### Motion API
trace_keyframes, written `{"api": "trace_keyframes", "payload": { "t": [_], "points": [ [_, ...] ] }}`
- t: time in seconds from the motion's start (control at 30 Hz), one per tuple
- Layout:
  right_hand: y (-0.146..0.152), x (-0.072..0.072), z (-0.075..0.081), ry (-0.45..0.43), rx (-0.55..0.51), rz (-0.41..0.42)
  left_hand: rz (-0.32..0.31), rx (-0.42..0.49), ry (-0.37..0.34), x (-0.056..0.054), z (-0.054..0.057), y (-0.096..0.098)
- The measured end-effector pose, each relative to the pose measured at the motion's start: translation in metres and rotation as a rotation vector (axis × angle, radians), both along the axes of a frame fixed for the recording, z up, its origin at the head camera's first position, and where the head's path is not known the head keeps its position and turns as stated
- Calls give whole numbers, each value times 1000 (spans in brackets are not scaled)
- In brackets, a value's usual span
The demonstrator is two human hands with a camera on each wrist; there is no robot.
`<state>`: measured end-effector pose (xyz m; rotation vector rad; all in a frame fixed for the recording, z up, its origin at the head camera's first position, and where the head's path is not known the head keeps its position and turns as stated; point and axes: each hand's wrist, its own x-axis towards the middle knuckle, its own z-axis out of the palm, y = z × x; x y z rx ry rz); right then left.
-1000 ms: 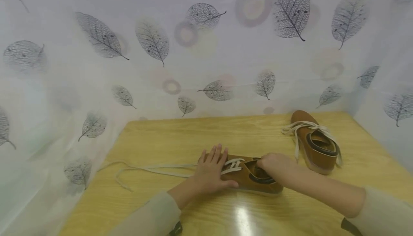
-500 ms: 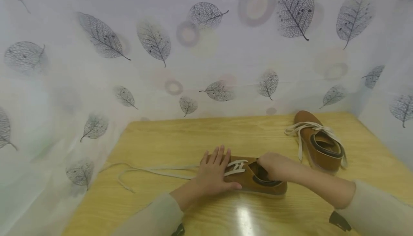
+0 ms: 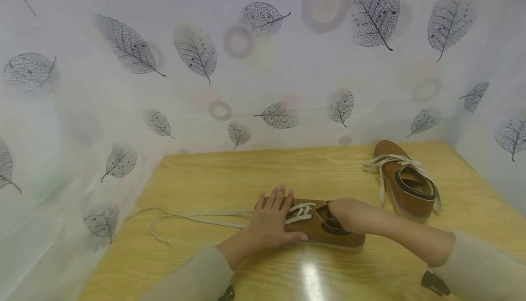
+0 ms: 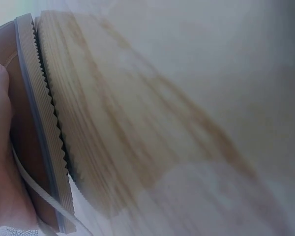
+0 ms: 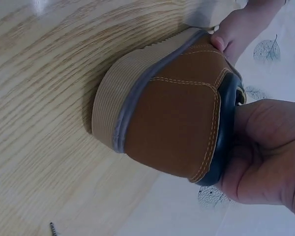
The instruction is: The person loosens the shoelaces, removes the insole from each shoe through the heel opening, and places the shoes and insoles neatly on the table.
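Observation:
A brown lace-up shoe (image 3: 324,240) with a dark collar lies on the wooden table, toe to the left. My left hand (image 3: 269,225) rests across its toe end, fingers spread and thumb along the near side. Loose shoelace (image 3: 218,222) ends trail left from beneath that hand. At the opening, my right hand (image 3: 353,216) grips the shoe with its fingers inside, hidden from the head view. The right wrist view shows this hand (image 5: 270,152) curled at the dark collar (image 5: 221,142). In the left wrist view, the ridged sole (image 4: 44,108) stands beside the left hand (image 4: 2,162).
A matching brown shoe (image 3: 412,207) with cream laces (image 3: 392,158) sits at the back right of the table (image 3: 246,173). White leaf-printed cloth (image 3: 287,72) hangs around the back and sides.
My right hand has shifted over the opening and covers more of it toward the heel. The left hand stays on the toe end. The head view has shifted slightly.

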<state>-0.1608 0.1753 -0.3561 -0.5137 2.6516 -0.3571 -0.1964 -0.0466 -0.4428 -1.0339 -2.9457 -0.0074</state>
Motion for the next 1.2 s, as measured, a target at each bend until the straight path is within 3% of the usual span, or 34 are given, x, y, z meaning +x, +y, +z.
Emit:
{"api": "trace_keyframes", "payload": {
  "t": [0.17,0.33,0.5,0.6,0.67,0.87,1.2],
  "points": [
    [13,-2,-1,-30,-243,-33,7,-12,-12,1,1,1],
    [24,-6,-4,-1,-470,-32,8,-20,-15,1,2,1],
    [32,-13,-4,-101,-604,-108,9,-23,-2,1,2,2],
    [35,-17,1,-170,-608,-161,14,-24,3,1,1,2],
    [36,-20,6,-169,-568,-175,13,-18,2,2,1,2],
    [48,-31,22,-129,-362,-92,11,8,-11,1,3,1],
    [72,-32,23,-226,-370,-145,20,24,-8,3,0,1]
  ]
}}
